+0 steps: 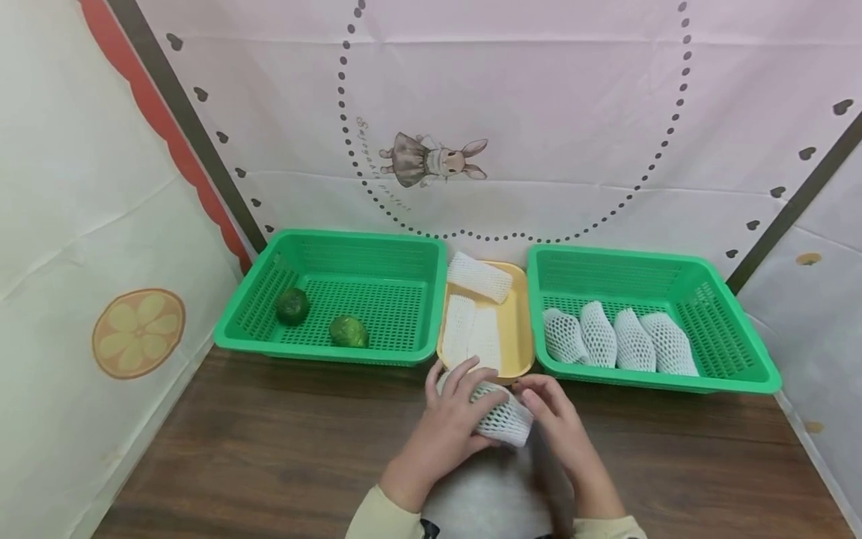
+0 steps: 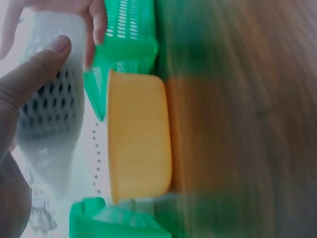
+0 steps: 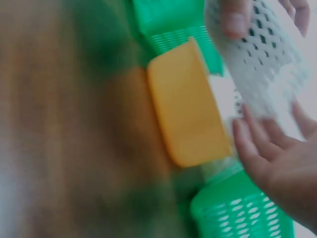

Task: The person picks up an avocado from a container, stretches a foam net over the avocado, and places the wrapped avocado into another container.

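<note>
Wrapped round a dark fruit, a white foam net sleeve (image 1: 501, 415) is held in my left hand (image 1: 454, 412) above the table, its fingers and thumb curled over it. In the left wrist view the thumb presses on the netting (image 2: 52, 104), and dark patches show through the holes. My right hand (image 1: 552, 412) is at the sleeve's other end, fingers loosely bent beside it. The right wrist view shows these fingers (image 3: 262, 144) spread near the end of the sleeve, not gripping it. Inside the net the fruit is mostly hidden.
A green basket (image 1: 330, 355) on the left holds two green, avocado-like fruits (image 1: 349, 331). The yellow tray (image 1: 517, 322) in the middle carries several flat foam sleeves (image 1: 480, 277). In the right green basket (image 1: 723, 382) lie several net-wrapped fruits (image 1: 598, 335). A printed cloth stands behind.
</note>
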Available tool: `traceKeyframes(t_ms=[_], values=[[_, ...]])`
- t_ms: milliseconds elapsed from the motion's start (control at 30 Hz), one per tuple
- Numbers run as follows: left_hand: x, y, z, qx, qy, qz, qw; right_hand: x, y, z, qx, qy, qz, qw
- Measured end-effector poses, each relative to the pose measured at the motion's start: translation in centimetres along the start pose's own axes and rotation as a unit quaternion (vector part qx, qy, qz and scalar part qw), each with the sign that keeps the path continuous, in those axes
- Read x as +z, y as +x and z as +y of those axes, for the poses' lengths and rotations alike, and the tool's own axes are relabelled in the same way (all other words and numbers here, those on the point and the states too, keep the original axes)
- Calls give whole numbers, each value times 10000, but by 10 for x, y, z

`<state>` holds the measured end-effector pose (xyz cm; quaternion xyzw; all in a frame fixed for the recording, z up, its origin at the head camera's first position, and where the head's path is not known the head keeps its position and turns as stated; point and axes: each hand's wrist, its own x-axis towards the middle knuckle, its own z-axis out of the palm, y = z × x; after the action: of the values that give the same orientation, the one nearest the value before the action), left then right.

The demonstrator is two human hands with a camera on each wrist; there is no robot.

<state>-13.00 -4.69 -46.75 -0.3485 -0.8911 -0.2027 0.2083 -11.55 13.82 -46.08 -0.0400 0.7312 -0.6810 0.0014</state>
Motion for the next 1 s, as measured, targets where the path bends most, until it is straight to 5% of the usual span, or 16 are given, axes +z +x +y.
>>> traceKeyframes(t_ms=[167, 400, 600, 733, 867, 1000], values=[[-1, 6, 1, 371, 22, 346, 9987, -8, 18, -10, 695, 219, -1288, 9890], [-3, 10, 0, 755, 107, 485, 9959, -18, 26, -14, 1083, 475, -1715, 9781], [-3, 7, -1, 292, -284, 995, 9942, -41, 36, -37, 997, 745, -468, 9911], [-7, 1, -8, -182, -674, 1397, 9877, -74, 58, -60, 950, 74, 561, 9939], [-8, -5, -14, -387, -917, 1483, 9839, -94, 82, -61, 1041, -1114, 1195, 9811], [-7, -10, -14, -453, -966, 1488, 9831, -96, 95, -44, 1216, -1825, 1191, 9684]])
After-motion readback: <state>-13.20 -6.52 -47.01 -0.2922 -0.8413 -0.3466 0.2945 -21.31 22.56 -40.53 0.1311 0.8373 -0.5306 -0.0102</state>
